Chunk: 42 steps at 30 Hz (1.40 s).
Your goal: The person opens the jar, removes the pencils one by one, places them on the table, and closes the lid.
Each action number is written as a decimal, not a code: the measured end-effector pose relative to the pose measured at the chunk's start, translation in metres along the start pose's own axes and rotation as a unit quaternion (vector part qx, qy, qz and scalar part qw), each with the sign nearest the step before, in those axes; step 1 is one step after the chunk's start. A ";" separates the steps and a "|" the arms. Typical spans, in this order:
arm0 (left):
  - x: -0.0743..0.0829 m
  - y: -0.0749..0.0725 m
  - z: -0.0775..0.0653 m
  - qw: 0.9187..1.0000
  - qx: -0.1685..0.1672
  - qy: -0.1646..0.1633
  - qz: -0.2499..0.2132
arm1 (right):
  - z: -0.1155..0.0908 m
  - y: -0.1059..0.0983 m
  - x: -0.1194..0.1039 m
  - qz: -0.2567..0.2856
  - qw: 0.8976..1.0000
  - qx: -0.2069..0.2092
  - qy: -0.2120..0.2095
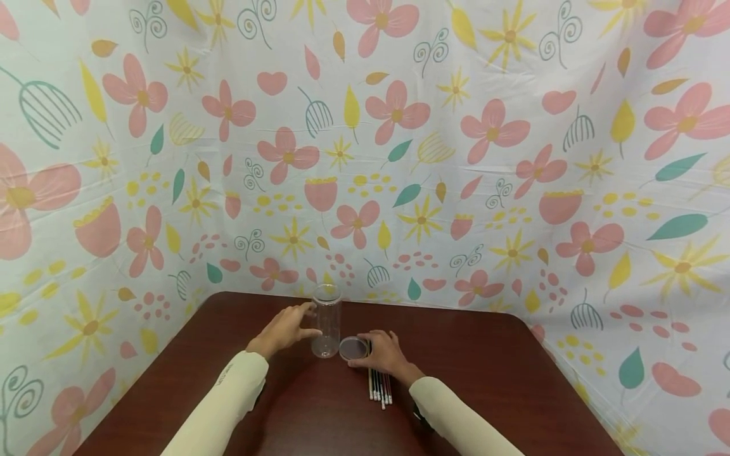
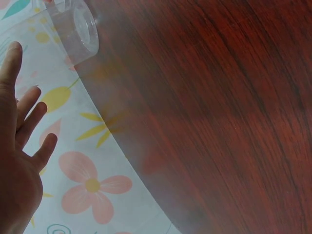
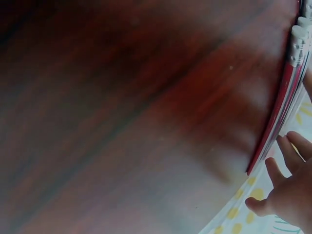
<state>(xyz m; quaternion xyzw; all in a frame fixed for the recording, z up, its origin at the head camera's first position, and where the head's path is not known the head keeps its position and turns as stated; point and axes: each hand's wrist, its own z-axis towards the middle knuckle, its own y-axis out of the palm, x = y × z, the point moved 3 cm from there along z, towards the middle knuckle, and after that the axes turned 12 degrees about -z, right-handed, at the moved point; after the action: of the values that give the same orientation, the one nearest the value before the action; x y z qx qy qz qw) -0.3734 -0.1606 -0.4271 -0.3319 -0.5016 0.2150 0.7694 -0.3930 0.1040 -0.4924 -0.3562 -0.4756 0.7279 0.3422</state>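
A clear, tall plastic jar (image 1: 327, 323) stands upright on the table without a lid on its top; its base end (image 2: 85, 29) shows in the left wrist view. My left hand (image 1: 287, 329) is at the jar's left side, thumb and fingers spread. In the left wrist view this hand (image 2: 22, 131) has loosely extended fingers and a gap to the jar. Just right of the jar, my right hand (image 1: 383, 352) holds a round lid (image 1: 353, 348) by its edge, tilted up. Several pencils (image 1: 379, 386) lie under that hand, eraser ends (image 3: 298, 44) toward me.
The dark reddish-brown wooden table (image 1: 319, 411) has rounded far corners. A white flower-printed cloth (image 1: 353, 158) hangs behind it and along both sides.
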 end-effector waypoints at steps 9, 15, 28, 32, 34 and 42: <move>-0.002 0.000 0.001 1.000 0.000 -0.004 0.005 | 0.006 -0.014 -0.001 0.011 1.000 0.027 -0.010; -0.002 -0.001 0.001 1.000 -0.002 -0.007 0.009 | 0.021 -0.041 0.005 0.015 0.998 0.064 -0.009; -0.001 0.000 0.001 1.000 0.005 0.001 0.005 | 0.059 -0.129 -0.008 0.087 0.989 0.121 -0.011; -0.001 0.000 0.000 1.000 0.003 0.001 0.001 | 0.067 -0.133 -0.024 0.102 0.988 0.112 -0.030; -0.001 0.000 0.000 1.000 -0.001 -0.001 -0.001 | 0.071 -0.131 -0.031 0.110 0.987 0.106 -0.042; 0.001 -0.002 0.002 1.000 -0.005 -0.007 0.004 | 0.077 -0.121 -0.057 0.120 0.986 0.093 -0.063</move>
<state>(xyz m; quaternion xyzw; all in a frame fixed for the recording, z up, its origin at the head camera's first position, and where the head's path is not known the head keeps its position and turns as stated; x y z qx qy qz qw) -0.3747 -0.1608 -0.4252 -0.3362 -0.5063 0.2180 0.7637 -0.4092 0.0595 -0.3457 -0.3309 -0.3802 0.8255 0.2538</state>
